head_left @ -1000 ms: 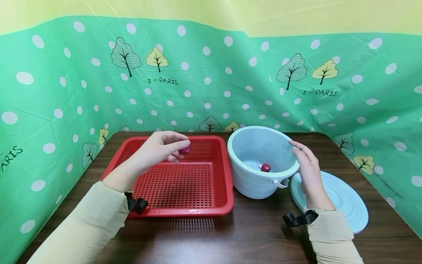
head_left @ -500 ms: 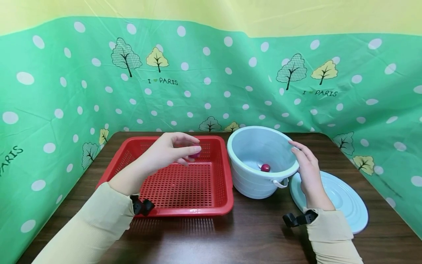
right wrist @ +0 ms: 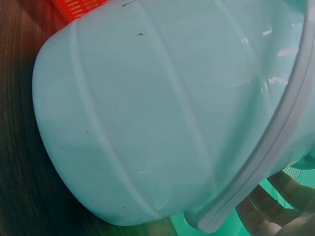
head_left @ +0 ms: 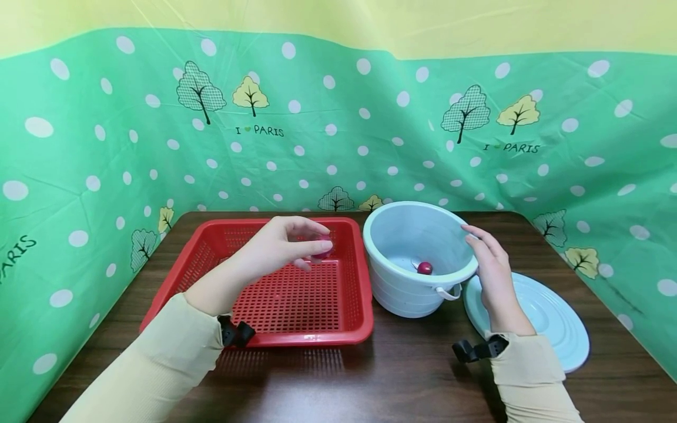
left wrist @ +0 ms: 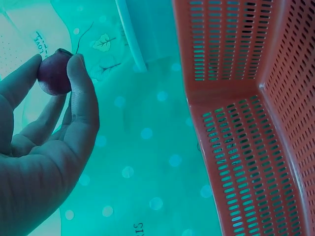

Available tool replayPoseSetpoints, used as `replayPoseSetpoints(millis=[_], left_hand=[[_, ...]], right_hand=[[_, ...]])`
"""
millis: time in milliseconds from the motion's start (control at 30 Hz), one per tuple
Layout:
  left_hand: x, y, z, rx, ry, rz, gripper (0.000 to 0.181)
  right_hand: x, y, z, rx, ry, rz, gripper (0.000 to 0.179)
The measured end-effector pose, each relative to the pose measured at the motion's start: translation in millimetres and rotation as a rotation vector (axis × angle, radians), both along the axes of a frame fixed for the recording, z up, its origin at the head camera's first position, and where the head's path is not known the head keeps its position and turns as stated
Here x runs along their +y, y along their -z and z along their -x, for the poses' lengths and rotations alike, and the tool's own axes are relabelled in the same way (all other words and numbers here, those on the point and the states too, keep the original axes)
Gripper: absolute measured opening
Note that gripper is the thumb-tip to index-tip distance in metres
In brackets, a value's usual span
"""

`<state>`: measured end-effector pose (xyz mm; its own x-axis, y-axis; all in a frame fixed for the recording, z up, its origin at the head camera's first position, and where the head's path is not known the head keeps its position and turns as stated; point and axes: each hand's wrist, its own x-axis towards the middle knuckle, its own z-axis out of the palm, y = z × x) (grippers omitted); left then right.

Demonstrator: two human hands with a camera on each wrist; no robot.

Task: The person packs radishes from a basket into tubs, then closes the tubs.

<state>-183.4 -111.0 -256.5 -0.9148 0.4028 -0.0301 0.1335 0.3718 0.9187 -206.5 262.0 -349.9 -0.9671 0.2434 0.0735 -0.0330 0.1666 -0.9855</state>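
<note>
My left hand pinches a small round reddish-purple radish between thumb and fingertips. In the head view it hovers over the red plastic basket, and the radish is mostly behind the thumb. To the right of the basket stands a light blue bucket, upright. A second radish lies on its floor, with a thin pale tail. My right hand holds the bucket's right rim, fingertips over the edge. In the right wrist view, several of its fingers show beyond the bucket's handle.
A light blue lid lies flat on the dark wooden table, right of the bucket and partly under the right forearm. A green, dotted cloth hangs behind and along both sides. The basket's slotted walls rise near the left wrist.
My left hand has moved right and slightly down over the basket, carrying the radish toward the bucket. The right hand and bucket have stayed in place.
</note>
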Motion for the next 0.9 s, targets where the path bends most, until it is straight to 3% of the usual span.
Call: replayPoseSetpoints(millis=[900], left_hand=[[9.5,18.4,7.8,-0.041,0.054,0.033,0.038]], right_hand=[[0,-0.7,0.3,-0.018,0.015,-0.041,0.046]])
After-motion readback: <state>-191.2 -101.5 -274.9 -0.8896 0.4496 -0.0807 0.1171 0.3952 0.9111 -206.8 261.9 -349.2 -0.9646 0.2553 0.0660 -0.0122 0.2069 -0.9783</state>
